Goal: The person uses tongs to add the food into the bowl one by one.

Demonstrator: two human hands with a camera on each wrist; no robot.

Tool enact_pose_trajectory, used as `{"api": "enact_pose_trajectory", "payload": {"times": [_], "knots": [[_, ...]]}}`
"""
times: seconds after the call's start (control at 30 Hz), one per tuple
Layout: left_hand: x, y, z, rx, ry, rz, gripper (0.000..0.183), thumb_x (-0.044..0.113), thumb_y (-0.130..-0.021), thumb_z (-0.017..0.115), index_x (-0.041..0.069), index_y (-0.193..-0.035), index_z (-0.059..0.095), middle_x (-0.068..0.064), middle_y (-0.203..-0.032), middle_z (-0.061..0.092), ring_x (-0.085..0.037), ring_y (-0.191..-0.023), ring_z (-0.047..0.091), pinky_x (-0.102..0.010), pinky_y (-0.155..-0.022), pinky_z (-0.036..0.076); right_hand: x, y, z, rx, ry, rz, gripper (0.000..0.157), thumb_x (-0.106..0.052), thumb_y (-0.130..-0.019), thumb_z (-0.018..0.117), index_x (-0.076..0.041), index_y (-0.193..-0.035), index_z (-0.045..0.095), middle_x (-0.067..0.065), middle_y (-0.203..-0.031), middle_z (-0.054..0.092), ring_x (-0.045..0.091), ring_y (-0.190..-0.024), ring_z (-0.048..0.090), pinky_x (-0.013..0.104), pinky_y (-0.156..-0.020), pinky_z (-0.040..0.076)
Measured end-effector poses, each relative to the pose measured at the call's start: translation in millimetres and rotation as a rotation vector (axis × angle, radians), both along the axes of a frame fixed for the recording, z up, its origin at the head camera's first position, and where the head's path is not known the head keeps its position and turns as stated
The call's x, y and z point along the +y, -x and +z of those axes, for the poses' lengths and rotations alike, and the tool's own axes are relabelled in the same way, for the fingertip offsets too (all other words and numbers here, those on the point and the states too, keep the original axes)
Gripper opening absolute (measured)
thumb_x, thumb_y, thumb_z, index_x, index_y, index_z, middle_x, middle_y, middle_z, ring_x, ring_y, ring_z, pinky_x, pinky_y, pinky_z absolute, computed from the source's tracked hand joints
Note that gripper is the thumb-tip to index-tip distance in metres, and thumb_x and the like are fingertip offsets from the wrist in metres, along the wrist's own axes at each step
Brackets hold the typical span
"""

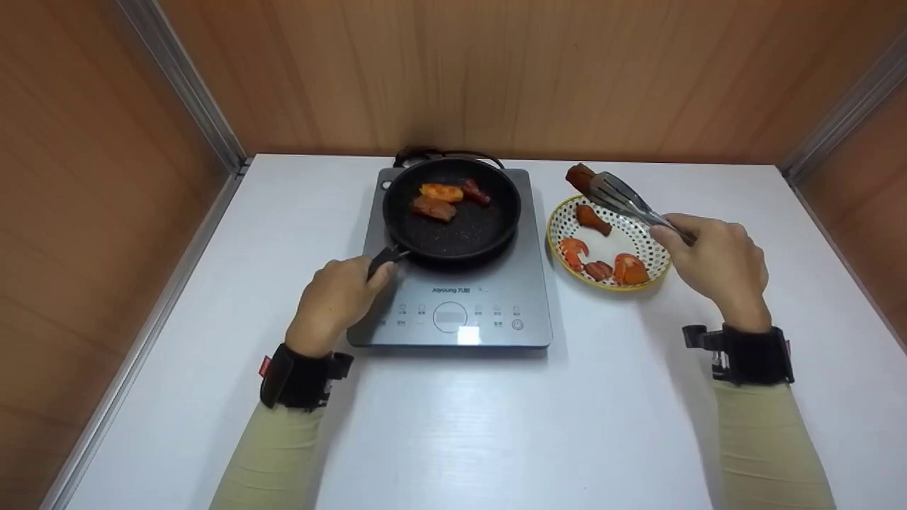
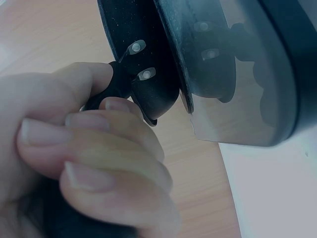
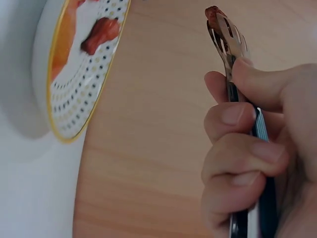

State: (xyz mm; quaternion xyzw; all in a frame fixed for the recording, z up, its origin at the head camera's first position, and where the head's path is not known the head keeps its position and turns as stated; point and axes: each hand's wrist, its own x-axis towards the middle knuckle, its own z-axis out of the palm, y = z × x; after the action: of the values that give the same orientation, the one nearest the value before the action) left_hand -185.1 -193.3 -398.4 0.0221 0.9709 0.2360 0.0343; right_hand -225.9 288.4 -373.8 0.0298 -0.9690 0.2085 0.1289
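My left hand point(image 1: 339, 303) grips the black handle point(image 1: 386, 261) of a frying pan point(image 1: 453, 237), which sits on an induction cooktop point(image 1: 453, 283). Inside the pan lie a brown meat piece point(image 1: 434, 208), a yellow-orange piece point(image 1: 442, 192) and a dark red piece point(image 1: 475, 192). Metal tongs point(image 1: 623, 196) are held in my right hand point(image 1: 723, 265), its fingers wrapped round them in the right wrist view. Between the tong tips is a reddish-brown food piece point(image 1: 580, 178), above the far edge of a dotted plate point(image 1: 660, 277). A small drumstick point(image 1: 593, 219) and several orange-red pieces lie on that plate.
The cooktop's control panel point(image 1: 449, 316) faces me. A black cable point(image 1: 471, 154) runs behind the pan. Wood-grain panels point(image 1: 496, 78) enclose the white table point(image 1: 453, 425) at the back and both sides.
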Motion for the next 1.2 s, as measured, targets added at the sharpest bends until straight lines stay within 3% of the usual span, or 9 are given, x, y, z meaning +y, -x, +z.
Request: {"api": "enact_pose_trajectory", "payload": {"times": [0.3, 0.5, 0.67, 0.83, 1.07, 1.2], "knots": [[-1.9, 0.0, 0.5, 0.008, 0.000, -0.007, 0.043, 0.043, -0.112, 0.050, 0.008, -0.087, 0.057, -0.013, -0.082, 0.060, -0.030, -0.077, 0.057, -0.039, -0.063, 0.040, -50.3, -4.2, 2.0, 0.032, 0.010, 0.101, 0.042, -0.044, -0.105, 0.068, -0.014, -0.133, 0.075, 0.009, -0.080, 0.065, 0.027, -0.070, 0.051, 0.038, -0.053, 0.032], [-3.9, -1.9, -1.7, 0.004, -0.006, 0.005, 0.042, 0.042, -0.112, 0.051, 0.008, -0.087, 0.058, -0.014, -0.084, 0.061, -0.029, -0.077, 0.057, -0.039, -0.063, 0.040, -86.6, 8.6, 8.2, 0.006, -0.045, 0.154, 0.036, -0.047, -0.103, 0.069, -0.024, -0.130, 0.077, 0.003, -0.072, 0.058, 0.027, -0.073, 0.054, 0.039, -0.054, 0.033], [-3.5, -2.4, -1.5, 0.011, -0.010, 0.007, 0.043, 0.041, -0.112, 0.052, 0.008, -0.084, 0.056, -0.011, -0.079, 0.058, -0.028, -0.072, 0.055, -0.037, -0.060, 0.038, -110.6, 23.1, 14.0, 0.016, -0.132, 0.207, 0.022, -0.043, -0.102, 0.071, -0.028, -0.114, 0.081, 0.002, -0.076, 0.064, 0.026, -0.078, 0.059, 0.043, -0.058, 0.038], [-3.0, -1.7, -1.5, 0.016, -0.013, 0.007, 0.044, 0.040, -0.112, 0.052, 0.009, -0.082, 0.054, -0.010, -0.077, 0.056, -0.027, -0.071, 0.055, -0.036, -0.059, 0.037, -131.4, 37.2, 15.4, -0.017, -0.189, 0.208, 0.021, -0.041, -0.102, 0.070, -0.023, -0.106, 0.081, 0.005, -0.081, 0.067, 0.029, -0.079, 0.063, 0.045, -0.058, 0.041], [-2.2, -2.0, -2.5, 0.003, -0.021, 0.012, 0.044, 0.041, -0.112, 0.052, 0.010, -0.081, 0.053, -0.008, -0.075, 0.053, -0.026, -0.070, 0.054, -0.035, -0.058, 0.036, -152.7, 51.0, 16.9, -0.129, -0.224, 0.180, 0.027, -0.043, -0.102, 0.068, -0.023, -0.114, 0.081, 0.012, -0.096, 0.075, 0.034, -0.090, 0.069, 0.053, -0.065, 0.049], [-0.9, -1.3, -2.0, -0.003, -0.018, 0.011, 0.044, 0.041, -0.112, 0.051, 0.010, -0.081, 0.053, -0.008, -0.075, 0.054, -0.026, -0.071, 0.054, -0.036, -0.059, 0.037, -158.2, 53.2, 18.5, -0.170, -0.233, 0.162, 0.027, -0.044, -0.103, 0.067, -0.023, -0.112, 0.081, 0.011, -0.093, 0.072, 0.032, -0.086, 0.066, 0.049, -0.062, 0.046]]}}
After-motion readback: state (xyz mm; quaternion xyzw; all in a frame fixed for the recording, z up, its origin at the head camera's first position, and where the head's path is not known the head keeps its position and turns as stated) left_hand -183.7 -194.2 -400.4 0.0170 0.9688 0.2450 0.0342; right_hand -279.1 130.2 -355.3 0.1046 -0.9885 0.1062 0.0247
